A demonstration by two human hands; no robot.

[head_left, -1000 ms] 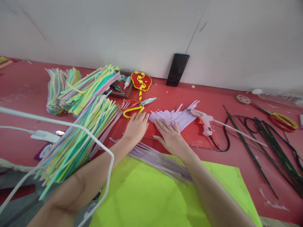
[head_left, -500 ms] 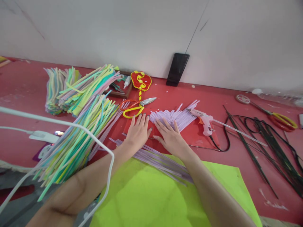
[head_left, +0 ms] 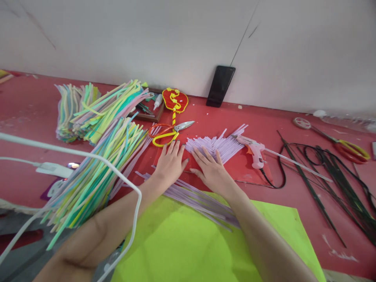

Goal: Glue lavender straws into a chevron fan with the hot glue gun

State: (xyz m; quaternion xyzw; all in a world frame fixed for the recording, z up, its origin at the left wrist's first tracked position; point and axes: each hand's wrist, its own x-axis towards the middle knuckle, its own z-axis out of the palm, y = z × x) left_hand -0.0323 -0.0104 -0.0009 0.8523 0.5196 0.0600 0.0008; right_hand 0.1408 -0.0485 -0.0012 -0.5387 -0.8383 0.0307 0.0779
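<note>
My left hand [head_left: 169, 163] lies flat on the red work surface, fingers stretched out and holding nothing. Its fingertips reach close to the scissors [head_left: 166, 135] with red and yellow handles. My right hand [head_left: 210, 170] is flat too, its fingers resting on the lower left part of a lilac pipe-cleaner piece [head_left: 216, 147] laid in a chevron pattern. A pink glue gun [head_left: 255, 150] lies to the right, its nozzle at the piece's edge. Loose lilac pipe cleaners [head_left: 199, 203] lie under my forearms, across a lime-green sheet [head_left: 188, 243].
Bundles of multicoloured pipe cleaners [head_left: 96, 176] cover the left side. A white cable [head_left: 100, 156] loops in front of my left arm. A phone [head_left: 221, 86] leans on the wall. Dark green wire stems [head_left: 314, 194] and another pair of scissors [head_left: 349, 150] lie at the right.
My left hand has shifted very slightly to the left. My right hand and the things on the table have stayed where they were.
</note>
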